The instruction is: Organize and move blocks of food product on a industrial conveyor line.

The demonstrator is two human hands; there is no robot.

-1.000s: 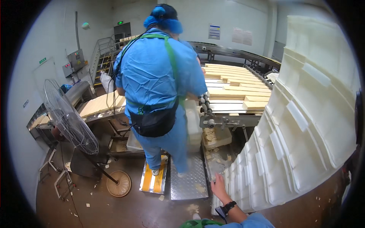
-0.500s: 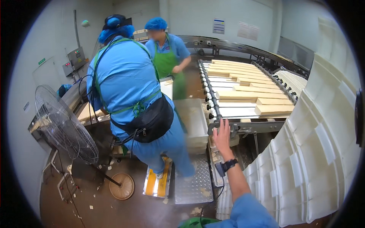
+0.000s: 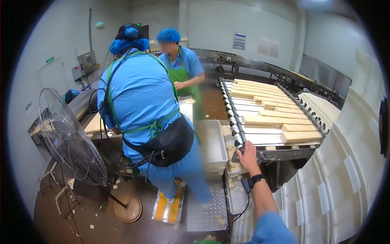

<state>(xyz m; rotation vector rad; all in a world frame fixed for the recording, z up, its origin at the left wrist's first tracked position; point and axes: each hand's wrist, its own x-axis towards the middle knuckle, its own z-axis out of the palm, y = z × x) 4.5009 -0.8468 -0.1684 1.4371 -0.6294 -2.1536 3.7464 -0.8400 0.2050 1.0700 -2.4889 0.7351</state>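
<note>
My right hand [image 3: 248,156] is open, its fingers stretched forward and the thumb apart, at the near left corner of a conveyor. Its fingertips are at the end of the black side rail [image 3: 240,131]; whether they touch it I cannot tell. A dark watch [image 3: 256,178] is on the wrist, with a small cabled device beside it. Long pale yellow bars [image 3: 278,121] lie side by side across the white lanes of the conveyor, some further left than others. My left hand is out of view.
A co-worker in blue [image 3: 140,93] stands with their back to me; another in a green apron [image 3: 183,75] faces this way. White trays [image 3: 325,187] rise at the right. A white tub [image 3: 213,144], a metal step [image 3: 206,211] and a fan [image 3: 67,138] stand to my left.
The view has shifted, so the conveyor appears lower and further right. My right hand stays by its corner, fingers less upright. The green-aproned co-worker's hand has moved left, toward their body.
</note>
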